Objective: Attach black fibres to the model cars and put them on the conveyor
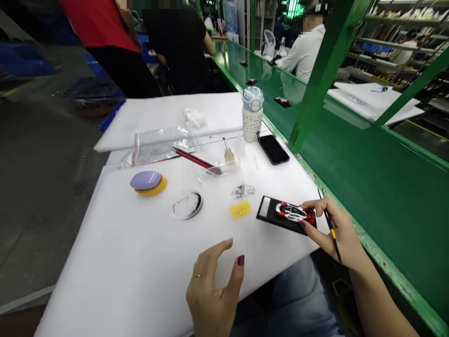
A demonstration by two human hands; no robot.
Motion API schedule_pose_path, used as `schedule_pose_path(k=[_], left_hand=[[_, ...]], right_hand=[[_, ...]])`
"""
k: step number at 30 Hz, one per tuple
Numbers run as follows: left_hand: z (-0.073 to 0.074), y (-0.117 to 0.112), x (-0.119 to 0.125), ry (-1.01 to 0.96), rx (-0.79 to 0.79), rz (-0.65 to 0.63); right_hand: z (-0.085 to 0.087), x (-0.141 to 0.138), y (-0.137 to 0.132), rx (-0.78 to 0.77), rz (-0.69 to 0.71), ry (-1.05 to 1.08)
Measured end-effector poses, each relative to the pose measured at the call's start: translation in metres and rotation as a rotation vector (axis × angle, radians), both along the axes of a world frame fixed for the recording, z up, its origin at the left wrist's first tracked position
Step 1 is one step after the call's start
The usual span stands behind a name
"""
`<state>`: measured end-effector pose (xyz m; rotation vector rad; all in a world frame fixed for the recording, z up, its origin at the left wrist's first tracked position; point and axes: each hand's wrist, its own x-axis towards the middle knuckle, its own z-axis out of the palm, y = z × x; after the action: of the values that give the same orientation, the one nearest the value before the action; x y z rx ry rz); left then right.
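My right hand (333,229) grips a small red, white and black model car (293,212) on a black display base (268,219), thumb and index finger at the car's right end. Tweezers (329,222) with a yellow band are tucked between the fingers of that same hand. Over the white table, my left hand (215,285) is empty, its thumb and index finger apart. Just left of the base lies a yellow piece (240,210) with something tiny on it. Behind it is a scatter of fine black strips (243,190).
A round clear dish (187,205) and a purple-and-yellow case (147,181) lie on the left. Red-and-black tweezers (194,160) rest in a clear tray. A bottle (252,117) and phone (274,150) stand near the green conveyor (379,154), which carries more model cars. Several people are beyond.
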<state>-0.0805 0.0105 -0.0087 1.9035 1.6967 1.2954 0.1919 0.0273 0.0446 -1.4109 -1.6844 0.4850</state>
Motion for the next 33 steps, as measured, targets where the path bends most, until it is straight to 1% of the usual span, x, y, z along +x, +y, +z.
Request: schedule_pose_path(k=[2,3,4,6,8,10,11,13,15,17,19,21,24,26,29,33], left_hand=[[-0.009,0.002,-0.003,-0.040,-0.037,-0.059],[-0.013,0.002,-0.001,-0.094,-0.062,-0.105],[-0.016,0.002,0.003,-0.178,-0.086,-0.165],[-0.019,-0.001,0.017,-0.437,-0.145,-0.310],[-0.014,-0.007,0.036,-0.744,-0.243,-0.423],[-0.005,-0.013,0.055,-1.059,-0.277,-0.387],[0.000,-0.016,0.062,-1.181,-0.281,-0.387],[0.008,-0.018,0.071,-1.327,-0.229,-0.383],[0.013,-0.018,0.072,-1.363,-0.110,-0.361],[0.018,-0.019,0.068,-1.366,-0.033,-0.293],[0.022,-0.022,0.063,-1.383,-0.040,-0.209],[0.025,-0.026,0.058,-1.400,-0.089,-0.178],[0.026,-0.031,0.052,-1.363,-0.128,-0.240],[0.024,-0.033,0.049,-1.312,-0.136,-0.274],[0.023,-0.034,0.047,-1.253,-0.111,-0.292],[0.029,-0.033,0.050,-1.242,-0.046,-0.292]], right_hand=[[0.004,0.008,-0.004,-0.041,0.042,0.002],[0.006,0.009,-0.006,-0.069,0.071,0.023],[0.008,0.008,-0.008,-0.095,0.106,0.053],[0.011,0.000,-0.012,-0.141,0.180,0.122],[0.013,-0.013,-0.014,-0.172,0.254,0.180],[0.016,-0.028,-0.015,-0.166,0.324,0.212],[0.017,-0.035,-0.015,-0.152,0.344,0.224],[0.019,-0.045,-0.015,-0.113,0.361,0.232],[0.020,-0.051,-0.013,-0.054,0.354,0.215],[0.020,-0.056,-0.011,0.033,0.309,0.182],[0.020,-0.061,-0.009,0.106,0.239,0.145],[0.020,-0.066,-0.007,0.132,0.213,0.110],[0.021,-0.074,-0.007,0.116,0.264,0.099],[0.023,-0.080,-0.009,0.100,0.244,0.146],[0.026,-0.085,-0.014,0.081,0.207,0.223],[0.029,-0.086,-0.020,0.067,0.242,0.217]])
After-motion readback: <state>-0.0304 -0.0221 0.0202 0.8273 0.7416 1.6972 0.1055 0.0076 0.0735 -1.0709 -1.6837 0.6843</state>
